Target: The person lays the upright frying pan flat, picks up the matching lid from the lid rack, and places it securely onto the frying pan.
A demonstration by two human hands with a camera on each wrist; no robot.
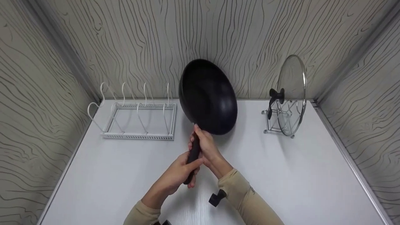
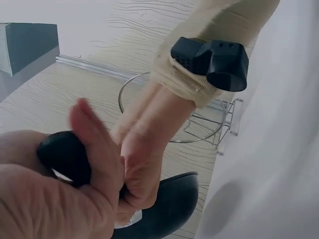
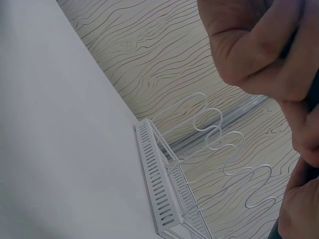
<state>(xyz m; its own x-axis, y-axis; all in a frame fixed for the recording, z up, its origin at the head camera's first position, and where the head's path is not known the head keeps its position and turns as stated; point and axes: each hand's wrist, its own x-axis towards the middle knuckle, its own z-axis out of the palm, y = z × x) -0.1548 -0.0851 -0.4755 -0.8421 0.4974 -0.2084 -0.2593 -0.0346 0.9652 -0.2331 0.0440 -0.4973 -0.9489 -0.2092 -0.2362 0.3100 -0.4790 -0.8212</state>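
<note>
A black wok (image 1: pixel 207 97) is held up over the middle of the table, tilted so its dark inside shows in the head view. Its black handle (image 1: pixel 194 150) points down toward the person. My right hand (image 1: pixel 206 145) grips the handle close to the pan, thumb laid along the top. Lower on the same handle, my left hand (image 1: pixel 181 170) wraps round near its end. In the left wrist view the handle's rounded end (image 2: pixel 65 154) pokes out between the left thumb and palm, and part of the wok (image 2: pixel 172 206) shows beyond the right hand.
To the left stands a white wire rack (image 1: pixel 139 136) with several upright loops. At the right, a glass lid (image 1: pixel 292 93) with a black knob stands upright in a small metal stand (image 1: pixel 272 128). Wood-grain panels (image 1: pixel 150 40) enclose the white table (image 1: pixel 281 187) at back and sides.
</note>
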